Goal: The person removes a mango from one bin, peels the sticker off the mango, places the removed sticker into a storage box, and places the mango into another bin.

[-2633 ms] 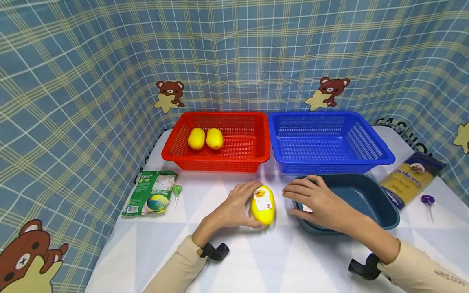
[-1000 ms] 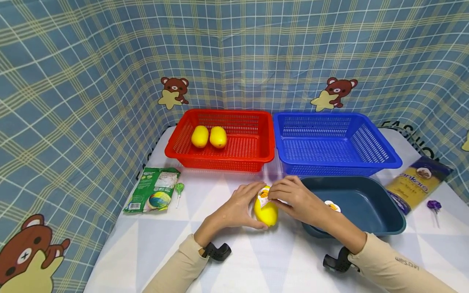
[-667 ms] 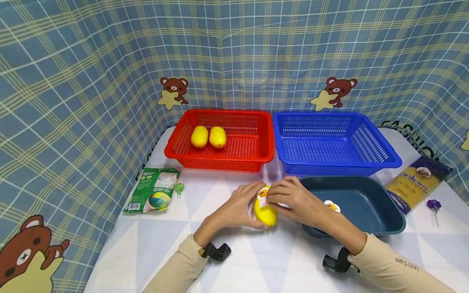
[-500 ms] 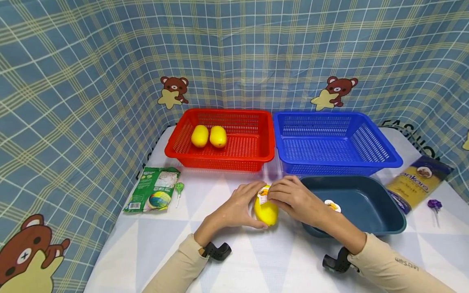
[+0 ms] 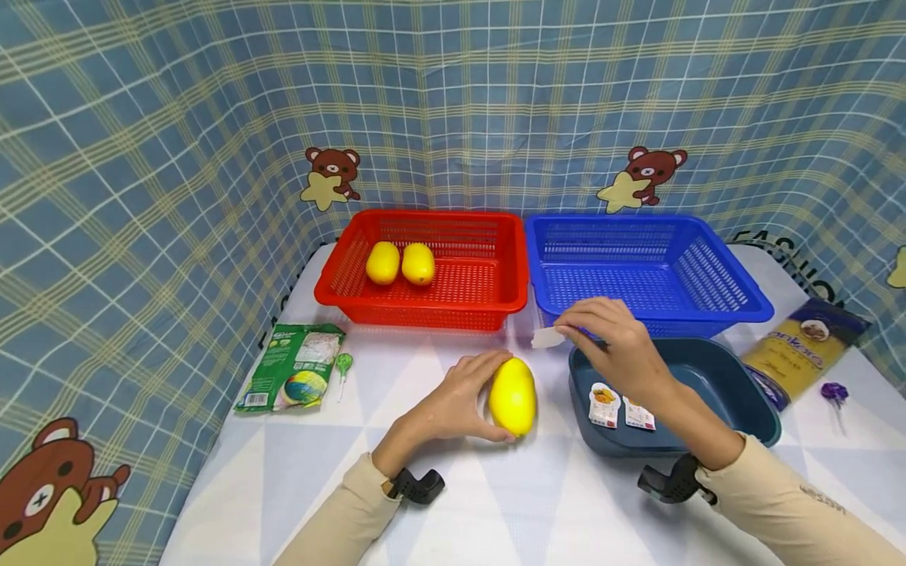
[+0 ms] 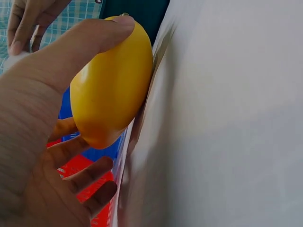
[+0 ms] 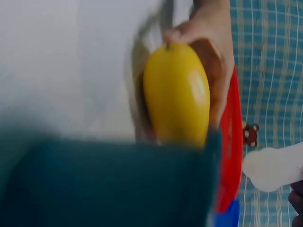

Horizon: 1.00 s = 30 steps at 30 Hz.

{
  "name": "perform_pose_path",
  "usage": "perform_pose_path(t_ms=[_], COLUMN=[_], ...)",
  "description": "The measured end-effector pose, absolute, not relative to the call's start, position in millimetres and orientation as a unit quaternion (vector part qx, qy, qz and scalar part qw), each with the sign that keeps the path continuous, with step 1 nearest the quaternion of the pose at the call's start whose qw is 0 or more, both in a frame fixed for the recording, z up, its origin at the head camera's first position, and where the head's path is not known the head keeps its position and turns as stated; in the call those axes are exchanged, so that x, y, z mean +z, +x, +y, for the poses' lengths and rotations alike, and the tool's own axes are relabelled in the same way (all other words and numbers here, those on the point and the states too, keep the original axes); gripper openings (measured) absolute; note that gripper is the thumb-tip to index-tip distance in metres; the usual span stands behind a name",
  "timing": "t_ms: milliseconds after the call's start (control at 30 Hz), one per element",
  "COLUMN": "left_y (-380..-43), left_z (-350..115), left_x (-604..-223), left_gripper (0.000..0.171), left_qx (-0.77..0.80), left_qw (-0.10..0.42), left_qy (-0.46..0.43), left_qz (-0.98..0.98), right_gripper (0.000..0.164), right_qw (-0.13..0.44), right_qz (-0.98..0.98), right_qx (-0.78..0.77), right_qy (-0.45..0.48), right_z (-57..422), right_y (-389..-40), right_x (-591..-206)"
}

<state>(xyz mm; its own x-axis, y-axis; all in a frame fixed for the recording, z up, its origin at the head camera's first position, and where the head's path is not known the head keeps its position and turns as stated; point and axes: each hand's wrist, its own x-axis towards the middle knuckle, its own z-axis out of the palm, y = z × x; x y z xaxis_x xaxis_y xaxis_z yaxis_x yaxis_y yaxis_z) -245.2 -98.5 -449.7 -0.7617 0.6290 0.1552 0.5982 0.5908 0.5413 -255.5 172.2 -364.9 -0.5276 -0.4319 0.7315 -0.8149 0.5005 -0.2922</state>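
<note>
A smooth yellow mango lies on the table, its skin bare of any label. My left hand grips it from the left, thumb at the near end and fingers at the far end; the left wrist view shows the thumb pressed on the mango. Between thumb and fingertips my right hand pinches a peeled sticker, its white back showing, above the table left of the teal tub. That sticker also shows in the right wrist view. Two mango stickers are in the tub.
Two more yellow mangoes sit in the red basket at the back. Right of it stands a blue basket. A green packet and green lollipop lie left; a yellow pasta bag and purple lollipop lie right.
The sticker has come off the mango, and my right hand has lifted it up and to the right. My left hand has stayed on the mango.
</note>
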Motion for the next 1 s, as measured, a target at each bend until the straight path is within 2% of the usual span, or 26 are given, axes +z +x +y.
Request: perform_pose_path(t_ms=[500,667,1000], left_y=[-244.0,-243.2,-243.1], left_z=[-102.4,-101.3,-95.1], left_x=[-448.2,-448.2,-448.4], left_gripper=[0.112,0.112,0.112], left_qx=[0.3,0.306,0.311], left_qw=[0.037,0.045,0.05], left_qy=[0.328,0.326,0.329], left_qz=[0.895,0.894,0.89], right_gripper=[0.036,0.034,0.033], right_qw=[0.277,0.264,0.253], right_qz=[-0.865,-0.887,-0.89], right_qx=[0.213,0.184,0.16], right_qy=[0.359,0.332,0.345], right_z=[271.1,291.6,319.2], right_y=[-244.6,-240.2,-235.6], right_x=[-376.6,-384.7,-398.5])
